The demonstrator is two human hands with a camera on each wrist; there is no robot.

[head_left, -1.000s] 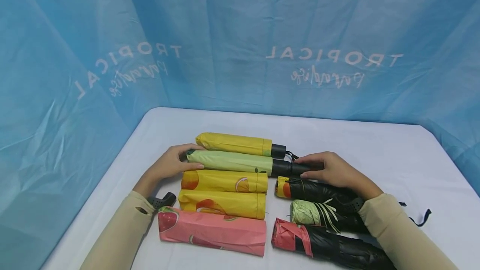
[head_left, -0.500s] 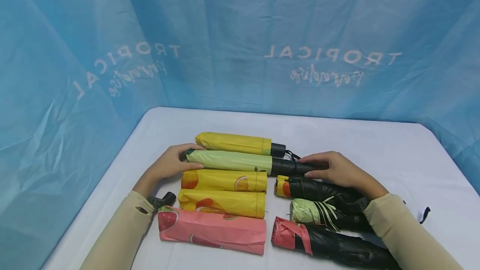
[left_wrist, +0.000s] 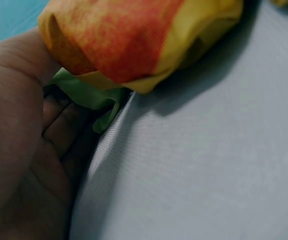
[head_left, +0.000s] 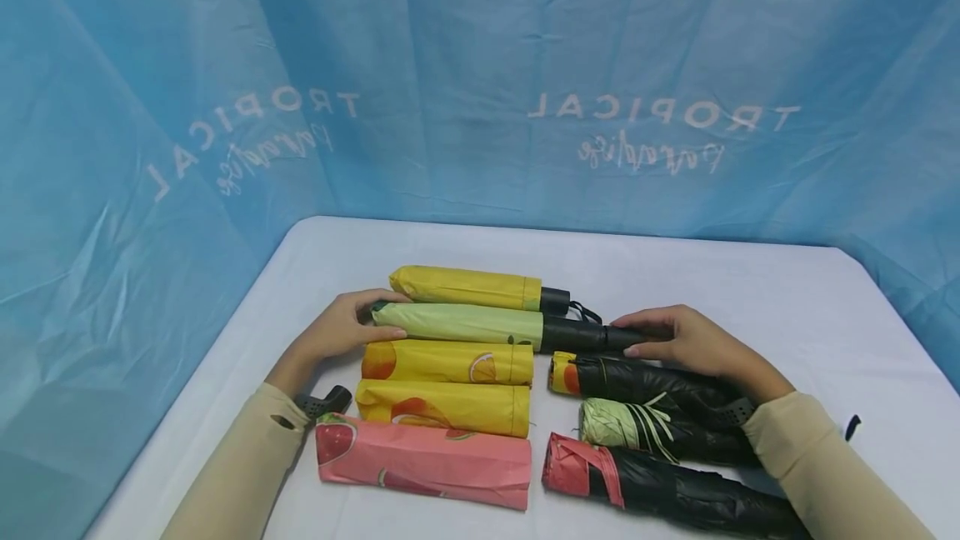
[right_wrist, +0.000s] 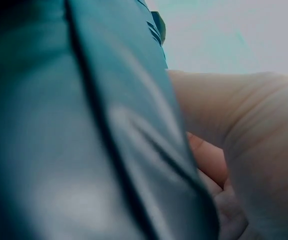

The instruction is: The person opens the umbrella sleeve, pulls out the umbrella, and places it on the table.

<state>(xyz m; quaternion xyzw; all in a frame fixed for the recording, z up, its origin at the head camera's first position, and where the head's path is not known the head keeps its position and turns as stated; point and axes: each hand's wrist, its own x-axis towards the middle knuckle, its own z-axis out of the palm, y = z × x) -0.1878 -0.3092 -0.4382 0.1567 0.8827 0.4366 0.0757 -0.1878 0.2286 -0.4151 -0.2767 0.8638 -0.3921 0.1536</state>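
My left hand [head_left: 335,327] pinches the left end of a light green umbrella cover [head_left: 457,322], thumb on the near side. From the cover's right end a black folded umbrella [head_left: 570,335] sticks out, part of it still inside. My right hand [head_left: 697,344] grips the umbrella's far right end. In the left wrist view the thumb lies by a yellow cover with an orange fruit print [left_wrist: 128,45], a bit of green fabric [left_wrist: 83,95] under it. A blurred dark folded umbrella [right_wrist: 83,140] fills much of the right wrist view, hiding most of the fingers.
Behind lies a yellow-covered umbrella [head_left: 465,287] with a black handle and strap. Nearer are two yellow covers [head_left: 442,408] and a pink cover [head_left: 427,461]. Rolled black umbrellas with yellow, green and pink [head_left: 573,467] ends lie at right. A blue curtain [head_left: 480,107] surrounds the table.
My right hand has moved right, drawing more of the black umbrella out of the light green cover. My left hand has stayed at the cover's left end.
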